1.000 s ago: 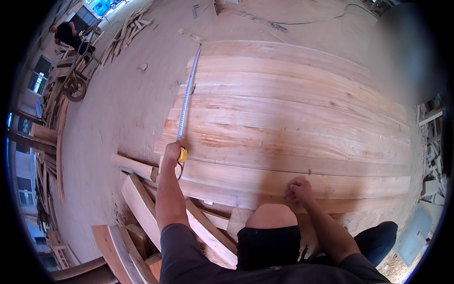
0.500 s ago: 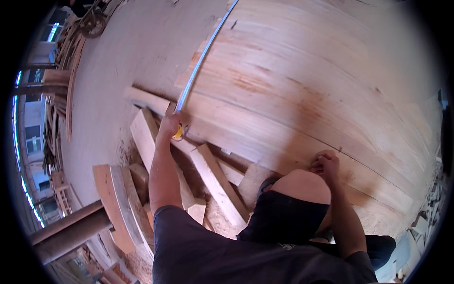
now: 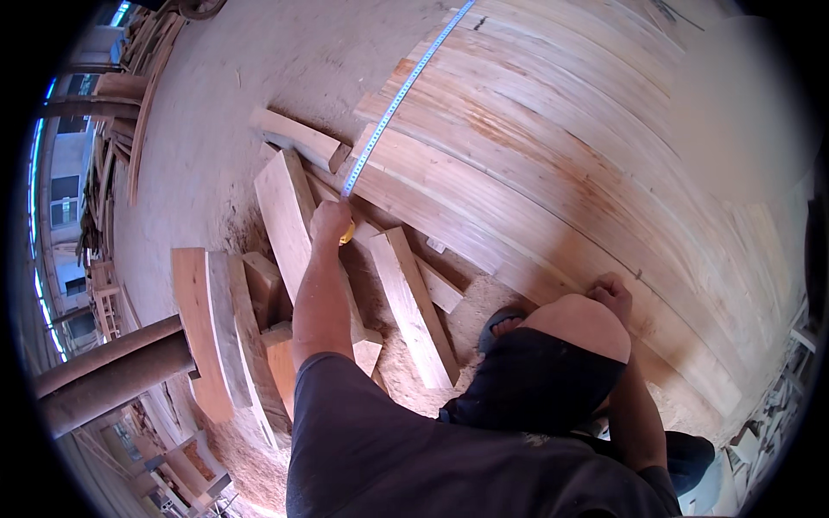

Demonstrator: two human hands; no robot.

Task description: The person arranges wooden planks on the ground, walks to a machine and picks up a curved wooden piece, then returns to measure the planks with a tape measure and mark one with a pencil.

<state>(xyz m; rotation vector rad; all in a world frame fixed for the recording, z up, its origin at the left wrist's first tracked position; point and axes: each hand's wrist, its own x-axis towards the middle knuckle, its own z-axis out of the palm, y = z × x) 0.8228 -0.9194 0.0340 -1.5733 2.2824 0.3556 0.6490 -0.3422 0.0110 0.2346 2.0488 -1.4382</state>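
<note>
My left hand [image 3: 332, 223] is closed around a tape measure [image 3: 347, 233], whose yellow case shows beside the fingers. Its pale blade [image 3: 395, 105] runs out from the hand, slanting away to the upper right across the ends of a wide panel of wooden boards [image 3: 484, 181]. Beyond the top of the picture the blade's far end is out of sight. Over the near boards, just past my bent knee, my right hand [image 3: 611, 293] is curled into a fist. Whether anything is inside it is hidden.
Loose timber blocks [image 3: 414, 306] lie crosswise beneath and beside my left arm. Curved planks [image 3: 194, 319] stand by a dark beam [image 3: 121, 371] at the left. Sawdust covers the floor [image 3: 216, 86]. Offcuts [image 3: 760, 440] are heaped at the lower right.
The whole view has shifted, so the boards and blocks sit further right and partly higher. My right hand's fingers look more tightly curled. My left hand keeps its hold on the tape measure.
</note>
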